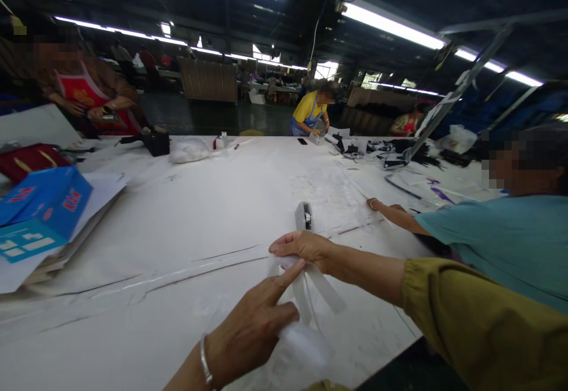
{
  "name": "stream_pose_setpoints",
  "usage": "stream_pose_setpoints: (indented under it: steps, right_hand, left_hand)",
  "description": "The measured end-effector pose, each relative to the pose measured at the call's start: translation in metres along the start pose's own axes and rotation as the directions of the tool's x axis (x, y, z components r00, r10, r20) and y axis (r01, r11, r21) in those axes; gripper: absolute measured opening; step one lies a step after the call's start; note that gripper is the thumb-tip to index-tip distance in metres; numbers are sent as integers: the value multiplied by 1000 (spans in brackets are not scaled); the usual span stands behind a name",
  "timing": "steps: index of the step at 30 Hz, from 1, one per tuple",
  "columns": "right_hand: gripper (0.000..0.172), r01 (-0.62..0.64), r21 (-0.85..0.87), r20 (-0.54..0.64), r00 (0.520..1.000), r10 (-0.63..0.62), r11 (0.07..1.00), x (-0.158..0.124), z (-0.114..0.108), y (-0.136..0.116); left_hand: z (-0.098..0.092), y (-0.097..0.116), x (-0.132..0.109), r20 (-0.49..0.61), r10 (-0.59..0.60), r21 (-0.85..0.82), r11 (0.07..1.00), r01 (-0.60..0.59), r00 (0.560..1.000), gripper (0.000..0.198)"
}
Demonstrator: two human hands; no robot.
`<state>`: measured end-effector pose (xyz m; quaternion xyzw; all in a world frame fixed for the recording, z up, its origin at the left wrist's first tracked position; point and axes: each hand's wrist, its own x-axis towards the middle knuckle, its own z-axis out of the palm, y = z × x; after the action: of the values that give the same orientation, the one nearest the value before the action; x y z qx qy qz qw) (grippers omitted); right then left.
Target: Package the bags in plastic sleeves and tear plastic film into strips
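Head view on my screen: far left of the small grey device [305, 216], a blue box [53, 202] rests on the counter [199, 202]. Nearside and left of that device, the left hand [251, 323] points its index finger to the pinch; whether it grips the clear film [308, 346] beneath, I cannot tell. Just nearside of the device, the right hand [313, 249], nearer the work, has a pale strip [329, 291] pinched, its long axis slanting rightward, toward the camera and away from the device.
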<state>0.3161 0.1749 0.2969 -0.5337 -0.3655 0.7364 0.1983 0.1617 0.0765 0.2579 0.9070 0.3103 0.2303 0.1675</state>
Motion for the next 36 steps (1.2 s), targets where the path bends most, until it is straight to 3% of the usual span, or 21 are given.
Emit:
stream_pose_setpoints:
  steps: [5,9,10,12,15,17,19,21,24,26,27,31,33,36]
  right_hand:
    - [11,74,49,-77,995,-70,996,5,5,3]
    - [11,137,106,-149,982,-120,985,11,5,9]
    - [12,136,122,-148,982,-117,983,11,5,9]
    - [13,106,153,-105,990,-90,983,9,5,7]
    - [17,32,159,34,999,-38,987,-1,3,2]
    - [14,12,104,190,981,-31,995,-11,-2,1]
    - [26,75,-5,327,943,-69,997,-19,-8,4]
    - [29,209,-134,363,920,-148,969,-24,-14,13]
    - [20,410,-401,244,910,-336,819,-24,-19,31]
    - [8,446,-589,160,882,-444,674,-23,-20,41]
    - [10,442,-665,136,864,-485,601,-22,-21,44]
    - [23,492,-789,210,779,-590,368,-28,-28,49]
    - [22,544,-761,254,753,-607,355,-33,-32,48]
    - [31,502,-650,212,841,-497,571,-37,-37,46]
  left_hand:
    - [0,6,1,57,-83,-353,930,98,995,28]
    - [3,9,-1,-26,-215,-647,748,148,976,23]
    - [6,9,-2,-56,-274,-747,650,142,960,23]
    - [13,8,-5,-89,-426,-933,352,75,900,25]
    - [24,4,-10,-25,-645,-981,-131,-142,764,25]
    - [27,2,-13,52,-724,-914,-313,-260,688,18]
    - [26,1,-15,118,-752,-843,-421,-334,649,11]
    - [24,2,-16,155,-749,-779,-494,-386,644,16]
    - [22,2,-17,181,-760,-690,-550,-470,624,29]
    - [24,2,-18,181,-778,-646,-555,-524,602,36]
    - [25,2,-18,180,-780,-632,-558,-537,599,38]
    - [30,3,-15,183,-753,-601,-594,-534,632,42]
    - [34,3,-12,186,-750,-596,-599,-534,634,37]
    - [45,0,-9,212,-776,-622,-575,-531,594,30]
